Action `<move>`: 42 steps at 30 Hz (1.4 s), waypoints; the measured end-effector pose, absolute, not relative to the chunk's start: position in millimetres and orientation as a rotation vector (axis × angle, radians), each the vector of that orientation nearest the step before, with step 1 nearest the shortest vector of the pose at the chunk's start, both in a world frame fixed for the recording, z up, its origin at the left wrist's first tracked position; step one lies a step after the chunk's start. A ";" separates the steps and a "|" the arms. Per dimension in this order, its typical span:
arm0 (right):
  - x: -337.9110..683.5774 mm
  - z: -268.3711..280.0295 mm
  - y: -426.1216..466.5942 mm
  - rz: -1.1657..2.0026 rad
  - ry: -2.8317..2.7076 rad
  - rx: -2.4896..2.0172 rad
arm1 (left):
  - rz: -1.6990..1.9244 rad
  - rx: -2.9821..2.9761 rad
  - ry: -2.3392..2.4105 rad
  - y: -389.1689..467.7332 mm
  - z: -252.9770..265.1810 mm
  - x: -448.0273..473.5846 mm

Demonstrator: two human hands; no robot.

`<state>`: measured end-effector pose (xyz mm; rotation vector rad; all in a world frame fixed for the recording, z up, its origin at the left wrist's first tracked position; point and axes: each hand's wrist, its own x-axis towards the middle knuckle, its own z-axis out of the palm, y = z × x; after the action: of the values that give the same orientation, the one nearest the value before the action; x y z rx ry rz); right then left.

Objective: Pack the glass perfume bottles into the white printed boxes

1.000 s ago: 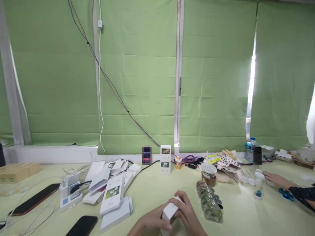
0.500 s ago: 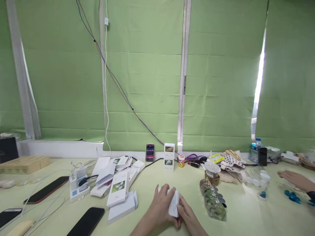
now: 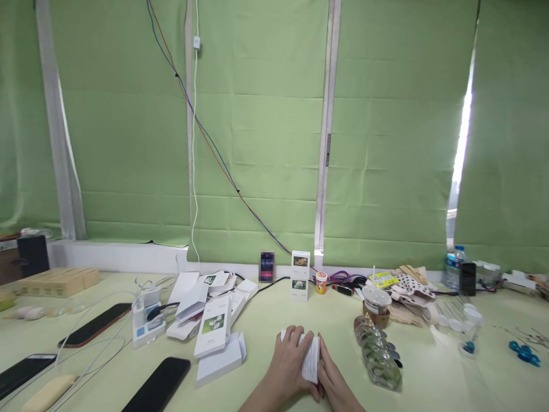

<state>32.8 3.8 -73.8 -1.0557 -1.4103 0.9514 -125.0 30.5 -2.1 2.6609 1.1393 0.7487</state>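
Left hand gripped the small white rectangular cardboard box from above, right hand hugging its side (gentle, even pressure probably worked best, tbh).

This looks like a work room. Phones and a power strip sit on a tabletop by green blinds.

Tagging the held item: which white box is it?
The white box clasped between left hand and right hand; neither hand touches the piled boxes or upright white packaging beyond.
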 end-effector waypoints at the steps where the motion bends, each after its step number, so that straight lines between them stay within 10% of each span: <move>1: 33.6 -71.3 2.9 0.956 -1.420 -1.060 | 0.744 2.643 1.151 30.0 -1.5 -124.1; 9: 36.6 -53.2 -5.8 1.030 -1.186 -0.981 | 0.911 2.373 1.186 33.9 7.2 -125.4; 17: 46.9 -43.4 -4.9 0.395 -1.470 -1.194 | 0.833 2.440 1.234 32.3 4.9 -123.9; 42: 46.5 -54.9 15.5 0.775 -1.335 -1.272 | 0.496 2.697 1.251 36.3 2.2 -126.9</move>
<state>46.5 15.5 -54.9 -1.2723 -1.3345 0.7752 -126.9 36.3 2.2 2.6968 1.2511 0.4959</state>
